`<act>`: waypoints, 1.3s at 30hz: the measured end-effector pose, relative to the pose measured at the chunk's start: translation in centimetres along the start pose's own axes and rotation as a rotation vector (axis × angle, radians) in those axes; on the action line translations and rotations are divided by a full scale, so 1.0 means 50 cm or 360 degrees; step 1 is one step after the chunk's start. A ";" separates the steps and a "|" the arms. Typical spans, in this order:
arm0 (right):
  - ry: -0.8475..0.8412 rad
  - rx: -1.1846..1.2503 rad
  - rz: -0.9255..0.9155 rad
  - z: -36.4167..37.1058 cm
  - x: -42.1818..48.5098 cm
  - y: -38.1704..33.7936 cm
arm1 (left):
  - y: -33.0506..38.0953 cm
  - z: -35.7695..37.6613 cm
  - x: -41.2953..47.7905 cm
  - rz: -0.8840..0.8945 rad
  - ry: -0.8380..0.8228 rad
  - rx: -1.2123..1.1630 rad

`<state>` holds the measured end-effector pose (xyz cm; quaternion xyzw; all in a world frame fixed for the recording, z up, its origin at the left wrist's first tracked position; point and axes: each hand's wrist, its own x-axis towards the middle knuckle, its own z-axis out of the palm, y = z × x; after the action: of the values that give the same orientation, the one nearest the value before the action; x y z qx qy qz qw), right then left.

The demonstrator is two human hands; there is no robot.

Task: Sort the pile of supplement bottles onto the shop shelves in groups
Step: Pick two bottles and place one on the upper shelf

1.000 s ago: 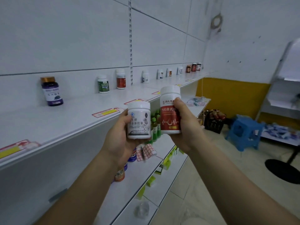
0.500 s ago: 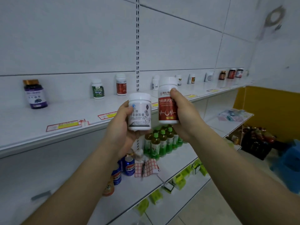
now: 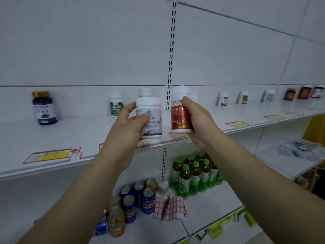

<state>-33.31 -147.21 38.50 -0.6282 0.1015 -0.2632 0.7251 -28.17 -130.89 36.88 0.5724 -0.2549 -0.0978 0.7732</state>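
Head camera: a person's left hand (image 3: 126, 127) grips a grey-label bottle (image 3: 151, 118) and the right hand (image 3: 198, 125) grips a red-label bottle (image 3: 181, 117). Both are upright, side by side, over the front edge of the upper shelf (image 3: 84, 138). Open white shelf stretches left of the left hand, back to a green-label bottle (image 3: 116, 107) and, farther left, a purple bottle (image 3: 44, 108). Right of the right hand, small bottles (image 3: 223, 98) stand well apart along the back panel. A slotted upright (image 3: 171, 50) rises behind the gap between the held bottles. Below the hands, cans (image 3: 139, 196) and green-capped drink bottles (image 3: 195, 173) crowd the lower shelf (image 3: 211, 208).
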 end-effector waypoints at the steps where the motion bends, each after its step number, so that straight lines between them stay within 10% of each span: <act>1: -0.0018 -0.0069 -0.0010 -0.003 0.027 0.002 | -0.003 0.002 0.015 0.0012 -0.0004 0.0053; 22: -0.0693 -0.1054 -0.0169 -0.047 0.410 0.062 | -0.073 0.147 0.121 -0.0150 0.0664 0.0995; 39: -0.0593 -0.1389 -0.0385 -0.033 0.458 0.088 | -0.094 0.159 0.122 -0.0185 0.0669 0.1276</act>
<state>-13.74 -159.99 38.12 -0.9173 -0.0028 -0.1615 0.3641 -26.33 -141.76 35.93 0.8474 -0.0776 0.0836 0.5186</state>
